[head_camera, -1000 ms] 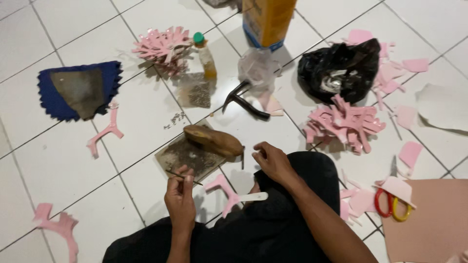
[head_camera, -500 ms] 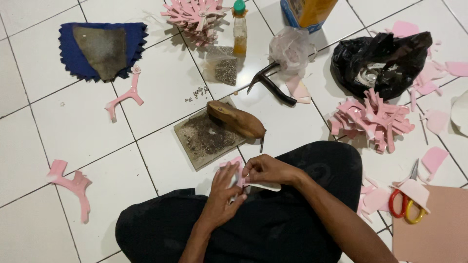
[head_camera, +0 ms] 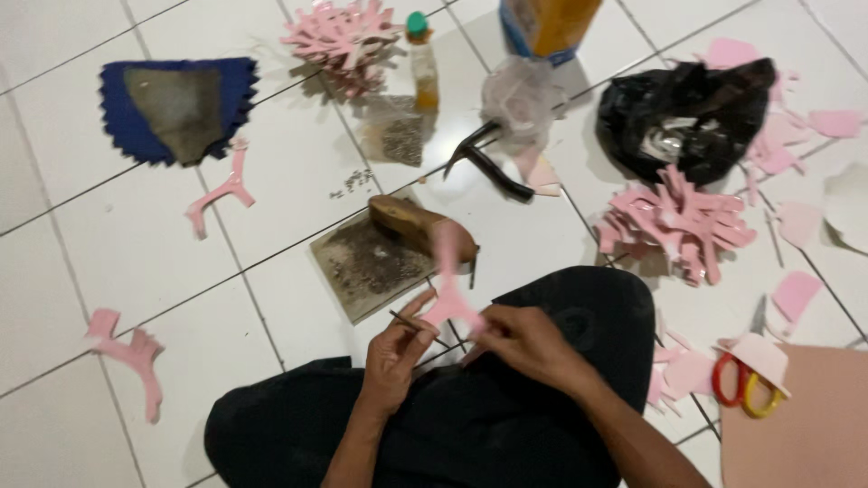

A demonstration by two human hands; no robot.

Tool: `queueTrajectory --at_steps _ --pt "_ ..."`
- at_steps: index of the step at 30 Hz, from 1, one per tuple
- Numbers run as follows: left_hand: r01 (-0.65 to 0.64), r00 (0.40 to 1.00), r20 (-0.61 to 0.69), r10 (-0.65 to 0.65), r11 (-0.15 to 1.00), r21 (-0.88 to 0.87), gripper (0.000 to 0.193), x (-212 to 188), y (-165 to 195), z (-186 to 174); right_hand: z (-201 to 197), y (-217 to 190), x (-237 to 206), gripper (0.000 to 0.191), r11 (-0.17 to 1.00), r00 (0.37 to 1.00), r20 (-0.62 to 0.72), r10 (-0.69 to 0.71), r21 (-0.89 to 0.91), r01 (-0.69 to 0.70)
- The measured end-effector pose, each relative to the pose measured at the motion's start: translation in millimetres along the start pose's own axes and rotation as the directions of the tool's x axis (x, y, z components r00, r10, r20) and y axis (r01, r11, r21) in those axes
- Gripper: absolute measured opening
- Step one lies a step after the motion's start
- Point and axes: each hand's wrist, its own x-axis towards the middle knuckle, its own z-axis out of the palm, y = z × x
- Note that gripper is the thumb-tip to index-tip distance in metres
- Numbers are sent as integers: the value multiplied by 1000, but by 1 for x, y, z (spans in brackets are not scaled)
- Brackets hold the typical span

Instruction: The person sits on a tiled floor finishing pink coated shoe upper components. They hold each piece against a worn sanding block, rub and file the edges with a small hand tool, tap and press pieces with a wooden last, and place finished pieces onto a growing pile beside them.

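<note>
Over my lap, both my hands meet on one pink foam cutout (head_camera: 449, 294). My right hand (head_camera: 524, 342) pinches its lower end, fingers closed on it, and my left hand (head_camera: 395, 348) touches its left edge while also gripping a thin dark stick (head_camera: 411, 323); how firmly that hand has the foam I cannot tell, since the piece is blurred and its outline smears upward. The stick's far end is hidden behind the foam.

Just beyond it on the white tiled floor (head_camera: 117, 244) lies a dirty square slab (head_camera: 366, 267) with a brown wooden block (head_camera: 411, 226) resting on its far corner; the blurred foam covers part of the block. Farther off lie black pliers (head_camera: 484, 163), a clear plastic bag (head_camera: 523, 95) and a small bottle with a green cap (head_camera: 420, 59). A yellow and blue carton (head_camera: 545, 25) is cut off by the top edge.

To the right sit a heap of pink cutouts (head_camera: 674, 226) and a black plastic bag (head_camera: 687, 113) whose contents I cannot make out. Red and yellow scissor handles (head_camera: 746, 389) show, their blades hidden under a pink scrap. At far left are a blue cloth (head_camera: 176, 108) and loose pink pieces (head_camera: 131, 357).
</note>
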Motion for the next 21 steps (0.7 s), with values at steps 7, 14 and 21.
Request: queueTrajectory --at_steps 7,14,21 --pt "53 991 -124 58 673 738 22 58 -22 -45 -163 81 -17 28 960 555 -808 199 274 55" --pt "-277 952 304 -29 332 902 18 25 -49 -26 -188 149 -34 32 969 547 -837 -27 -157 -193" --pt "170 941 -322 -101 966 196 20 -14 1 -84 -89 77 33 35 901 805 -585 -96 -394 -179"
